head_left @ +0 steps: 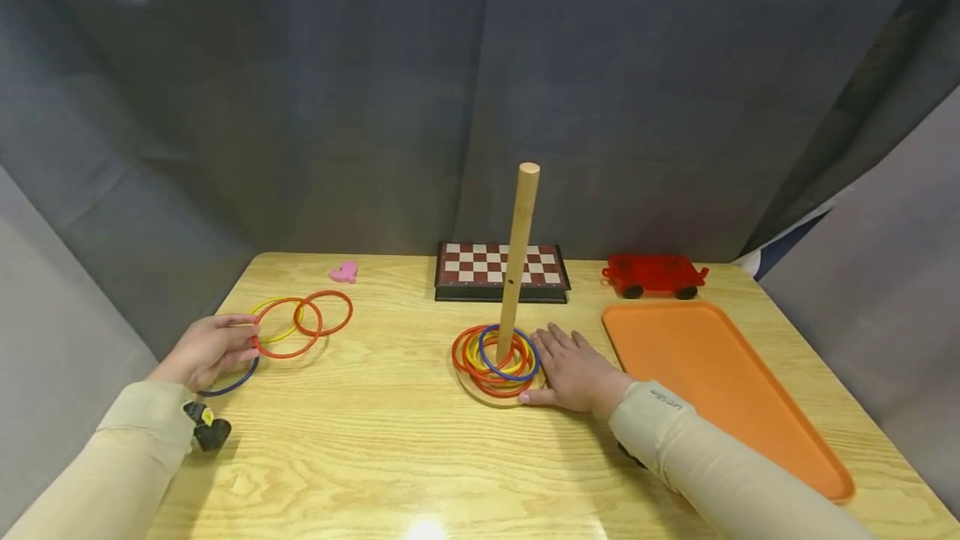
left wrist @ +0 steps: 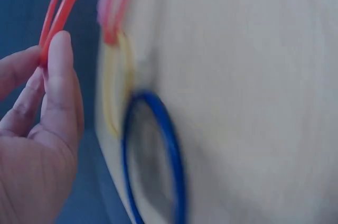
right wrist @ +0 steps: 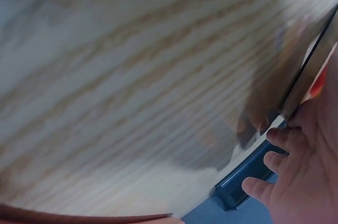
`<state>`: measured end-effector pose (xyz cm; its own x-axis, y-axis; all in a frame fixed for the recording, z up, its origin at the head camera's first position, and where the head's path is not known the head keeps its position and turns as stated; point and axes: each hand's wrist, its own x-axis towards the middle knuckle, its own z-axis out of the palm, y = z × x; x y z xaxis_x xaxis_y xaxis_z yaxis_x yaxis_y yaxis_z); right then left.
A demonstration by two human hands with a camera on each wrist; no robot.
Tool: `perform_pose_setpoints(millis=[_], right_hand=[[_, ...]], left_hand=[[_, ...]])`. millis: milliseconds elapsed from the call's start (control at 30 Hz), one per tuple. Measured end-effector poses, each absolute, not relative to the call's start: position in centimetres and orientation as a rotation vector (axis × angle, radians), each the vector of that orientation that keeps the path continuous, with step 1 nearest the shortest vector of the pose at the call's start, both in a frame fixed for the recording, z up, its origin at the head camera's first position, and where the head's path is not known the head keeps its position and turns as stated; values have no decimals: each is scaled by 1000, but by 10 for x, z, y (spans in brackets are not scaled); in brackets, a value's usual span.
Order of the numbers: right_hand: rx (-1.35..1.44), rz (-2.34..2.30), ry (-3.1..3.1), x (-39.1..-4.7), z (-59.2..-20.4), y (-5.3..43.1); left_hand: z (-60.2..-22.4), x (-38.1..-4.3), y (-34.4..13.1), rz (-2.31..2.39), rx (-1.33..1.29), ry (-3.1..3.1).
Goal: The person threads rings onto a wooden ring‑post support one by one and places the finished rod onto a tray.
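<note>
My left hand (head_left: 213, 347) pinches a red ring (head_left: 287, 355) between thumb and fingers at the table's left side; in the left wrist view the ring (left wrist: 66, 10) stands up from the fingertips. Close by are another red ring (head_left: 349, 315), a yellow ring (head_left: 264, 303) and a blue ring (left wrist: 177, 166). My right hand (head_left: 573, 369) rests with fingers spread at the right edge of the round wooden base (head_left: 480, 397). From that base rises an upright wooden post (head_left: 519, 248), with several red, yellow and blue rings (head_left: 534, 352) stacked loosely round its foot.
Behind the post lies a checkered board box (head_left: 491, 293). A red toy wagon (head_left: 654, 273) stands at the back right, and an orange tray (head_left: 705, 357) lies under and beyond my right forearm. A small pink piece (head_left: 345, 272) sits at the back left. Grey curtains (head_left: 375, 107) hang behind.
</note>
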<state>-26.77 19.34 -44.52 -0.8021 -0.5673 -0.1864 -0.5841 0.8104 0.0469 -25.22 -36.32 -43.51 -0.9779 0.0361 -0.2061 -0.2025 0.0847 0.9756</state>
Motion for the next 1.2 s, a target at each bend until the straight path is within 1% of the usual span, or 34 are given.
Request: perform_pose_setpoints(millis=[200,400,633,800,900,1000,1100,1200], right_hand=[[-896,130,2844,-267,-445,192],[-892,156,2843,-266,-450,191],[-867,173,2841,-264,-447,190],[-860,172,2849,-265,-447,191],[-865,165,2852,-266,-449,191],[-885,158,2851,-267,-451,191],[-898,160,2857,-267,-452,189],[-894,190,2862,-269,-452,188]], left_hand=[[-394,-271,-320,2000,-45,2244],[-326,-287,-255,2178,89,2178],[-249,-287,-178,2481,383,1809],[-213,-282,-125,2469,522,1742],[-207,-283,-100,2407,515,1804],[-218,-288,-85,2316,441,1893],[-247,-296,-78,2180,366,1992],[-291,-301,-77,2037,311,2064]])
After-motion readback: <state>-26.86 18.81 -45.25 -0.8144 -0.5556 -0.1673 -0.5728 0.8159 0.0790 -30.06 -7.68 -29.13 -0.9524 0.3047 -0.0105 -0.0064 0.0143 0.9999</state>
